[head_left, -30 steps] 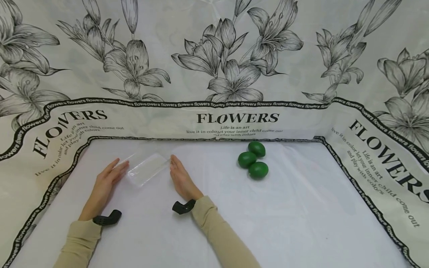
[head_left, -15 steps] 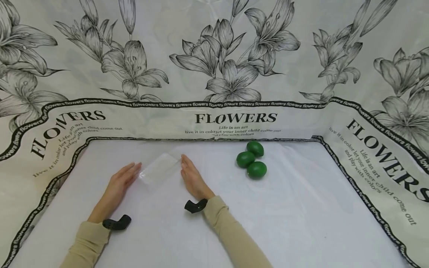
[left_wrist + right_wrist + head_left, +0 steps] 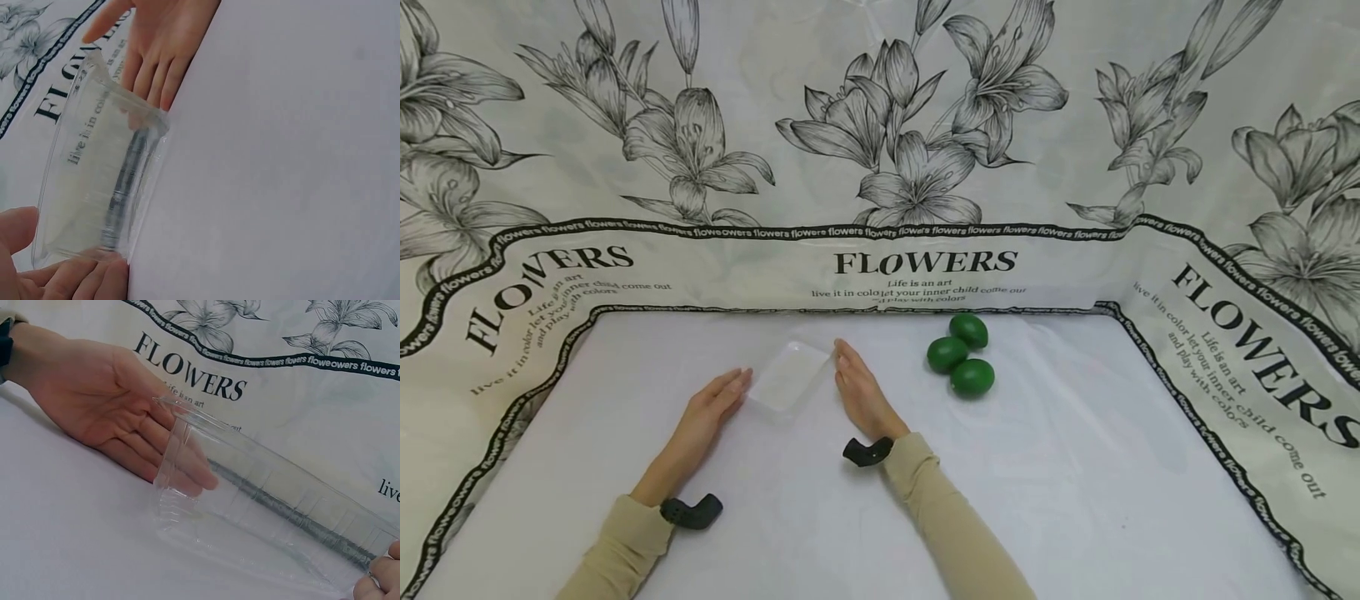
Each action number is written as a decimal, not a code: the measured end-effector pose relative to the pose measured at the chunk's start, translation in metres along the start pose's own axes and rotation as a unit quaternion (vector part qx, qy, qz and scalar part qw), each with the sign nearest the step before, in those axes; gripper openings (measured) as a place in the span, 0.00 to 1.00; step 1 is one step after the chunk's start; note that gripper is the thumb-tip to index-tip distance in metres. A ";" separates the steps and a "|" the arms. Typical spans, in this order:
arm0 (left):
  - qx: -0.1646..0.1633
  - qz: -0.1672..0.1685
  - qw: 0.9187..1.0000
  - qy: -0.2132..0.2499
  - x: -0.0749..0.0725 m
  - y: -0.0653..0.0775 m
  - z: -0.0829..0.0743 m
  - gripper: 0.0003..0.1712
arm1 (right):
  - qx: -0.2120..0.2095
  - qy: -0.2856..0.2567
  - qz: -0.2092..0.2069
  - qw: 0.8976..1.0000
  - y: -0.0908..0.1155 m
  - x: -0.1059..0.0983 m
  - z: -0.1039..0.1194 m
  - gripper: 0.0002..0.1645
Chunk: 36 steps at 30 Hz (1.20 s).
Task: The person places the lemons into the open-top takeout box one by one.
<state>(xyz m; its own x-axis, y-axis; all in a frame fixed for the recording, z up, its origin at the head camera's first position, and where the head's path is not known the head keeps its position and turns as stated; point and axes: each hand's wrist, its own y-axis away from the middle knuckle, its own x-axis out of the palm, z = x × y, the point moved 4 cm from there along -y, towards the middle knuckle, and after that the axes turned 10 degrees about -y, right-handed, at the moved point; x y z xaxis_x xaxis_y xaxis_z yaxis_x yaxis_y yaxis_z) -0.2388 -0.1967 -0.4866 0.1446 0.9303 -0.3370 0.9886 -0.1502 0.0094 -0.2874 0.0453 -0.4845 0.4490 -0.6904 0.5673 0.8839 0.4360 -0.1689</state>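
Observation:
A clear plastic box (image 3: pixel 790 377), rectangular with a flared rim, stands between my two hands on the white tabletop, left of centre in the head view. My left hand (image 3: pixel 703 421) lies along its left end with fingers extended. At the opposite end my right hand (image 3: pixel 867 392) touches with straight fingers. Through the transparent box (image 3: pixel 250 494) in the right wrist view, left-hand fingertips show flat against the wall. The left wrist view has the box (image 3: pixel 81 181) between both hands, nothing inside it. Three green limes (image 3: pixel 972 377) sit clustered right of my right hand.
A white cloth (image 3: pixel 1037 500) covers the table. Behind and at both sides rises a sheet (image 3: pixel 925 267) printed with flowers and lettering, its black border (image 3: pixel 1195 400) along the table's edges. A black wrist mount (image 3: pixel 692 512) sticks out from each forearm.
Both hands have moved to the right together with the plastic box between them, closer to the limes. The limes stay where they were on the table.

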 end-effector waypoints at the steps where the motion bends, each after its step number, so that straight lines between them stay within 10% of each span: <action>1: -0.003 -0.001 1.000 -0.011 0.003 0.001 -0.001 0.38 | 0.000 0.001 -0.002 1.000 0.001 -0.002 0.002 0.38; 36: -0.002 -0.076 0.997 -0.003 0.102 0.001 -0.033 0.35 | 0.000 0.125 -0.083 0.989 0.005 -0.064 0.038 0.37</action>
<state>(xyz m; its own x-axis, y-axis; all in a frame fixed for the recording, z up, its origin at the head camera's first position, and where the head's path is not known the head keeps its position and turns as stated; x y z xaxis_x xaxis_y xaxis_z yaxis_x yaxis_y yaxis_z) -0.2217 -0.0911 -0.4898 -0.0069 0.9405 -0.3397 0.9993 -0.0065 -0.0382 -0.3169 0.1139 -0.4908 0.3164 -0.8731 0.3709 0.9480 0.3048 -0.0912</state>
